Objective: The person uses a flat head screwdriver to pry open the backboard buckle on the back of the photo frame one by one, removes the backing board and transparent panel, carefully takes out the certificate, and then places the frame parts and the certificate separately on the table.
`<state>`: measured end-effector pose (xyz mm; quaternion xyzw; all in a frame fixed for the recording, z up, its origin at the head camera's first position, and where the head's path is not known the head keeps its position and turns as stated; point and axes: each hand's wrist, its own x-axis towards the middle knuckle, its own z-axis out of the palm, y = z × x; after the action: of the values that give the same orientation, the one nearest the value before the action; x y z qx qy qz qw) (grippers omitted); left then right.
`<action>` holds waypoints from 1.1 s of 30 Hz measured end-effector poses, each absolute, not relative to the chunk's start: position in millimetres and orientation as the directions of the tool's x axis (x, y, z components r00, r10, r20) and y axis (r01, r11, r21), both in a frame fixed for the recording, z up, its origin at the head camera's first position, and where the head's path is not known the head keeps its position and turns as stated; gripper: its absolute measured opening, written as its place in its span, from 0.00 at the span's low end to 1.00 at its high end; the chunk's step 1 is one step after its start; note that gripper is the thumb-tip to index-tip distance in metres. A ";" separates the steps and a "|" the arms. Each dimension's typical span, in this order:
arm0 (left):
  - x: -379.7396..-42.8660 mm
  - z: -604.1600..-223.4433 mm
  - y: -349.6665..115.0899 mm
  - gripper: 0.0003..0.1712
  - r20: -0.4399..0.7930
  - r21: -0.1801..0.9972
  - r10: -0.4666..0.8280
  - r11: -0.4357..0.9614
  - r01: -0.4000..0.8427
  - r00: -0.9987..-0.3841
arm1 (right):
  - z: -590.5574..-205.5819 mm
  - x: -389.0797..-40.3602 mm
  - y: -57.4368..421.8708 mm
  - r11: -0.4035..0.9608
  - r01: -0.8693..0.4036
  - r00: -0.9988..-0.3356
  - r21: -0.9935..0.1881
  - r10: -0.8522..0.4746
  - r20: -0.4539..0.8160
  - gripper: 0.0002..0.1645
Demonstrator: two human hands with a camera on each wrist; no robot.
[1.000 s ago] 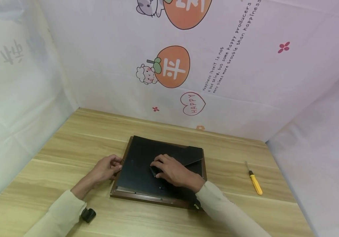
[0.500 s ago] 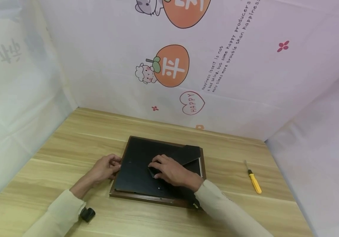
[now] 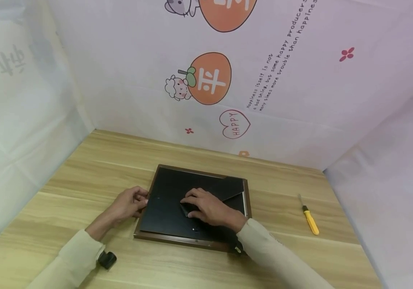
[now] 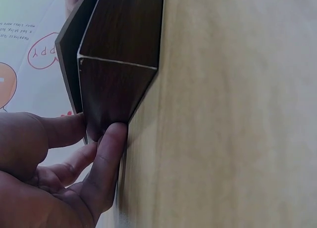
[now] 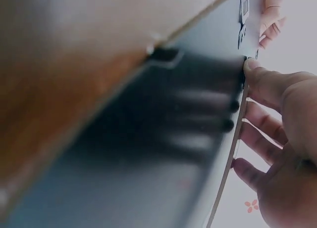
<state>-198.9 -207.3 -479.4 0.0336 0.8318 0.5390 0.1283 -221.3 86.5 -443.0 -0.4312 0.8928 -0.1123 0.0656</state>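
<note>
A brown picture frame (image 3: 166, 239) lies back side up on the table, its black backing board (image 3: 166, 188) inside the rim. My left hand (image 3: 128, 204) pinches the frame's left edge. In the left wrist view, its thumb and fingers (image 4: 111, 149) meet on the dark wooden moulding (image 4: 116, 89) near a corner, with the board's edge (image 4: 69, 65) standing out beyond it. Over the middle of the board, my right hand (image 3: 208, 206) grips the raised edge of the black stand flap (image 3: 234, 185). In the right wrist view its fingers (image 5: 260, 139) lie along a thin panel edge.
A screwdriver (image 3: 311, 220) with a yellow handle lies to the right on the wooden table (image 3: 94, 168). White printed sheets (image 3: 137, 72) enclose the back and both sides. A black camera (image 3: 106, 260) hangs at my left wrist.
The backing board has slid slightly toward me and left, covering the light strip along the frame's near side. Both hands keep their hold, nearly in place.
</note>
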 end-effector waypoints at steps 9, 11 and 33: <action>-199.8 -478.2 -206.5 0.18 -0.177 0.907 0.207 0.413 -0.078 -0.962 | -444.5 -213.5 125.9 0.634 -0.537 -0.843 -0.557 -0.419 0.336 0.18; -199.5 -477.8 -206.6 0.18 -0.181 0.907 0.205 0.413 -0.082 -0.962 | -445.8 -210.8 139.9 0.637 -0.474 -0.878 -0.608 -0.296 0.375 0.18; -198.7 -479.9 -208.1 0.18 -0.184 0.908 0.201 0.411 -0.088 -0.962 | -406.3 -182.8 189.4 0.314 0.303 -0.917 -0.900 -0.161 -0.365 0.37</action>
<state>-198.7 -208.1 -479.9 0.0341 0.8292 0.5418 0.1333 -182.8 189.4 -406.3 0.0453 0.7859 -0.5839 0.1987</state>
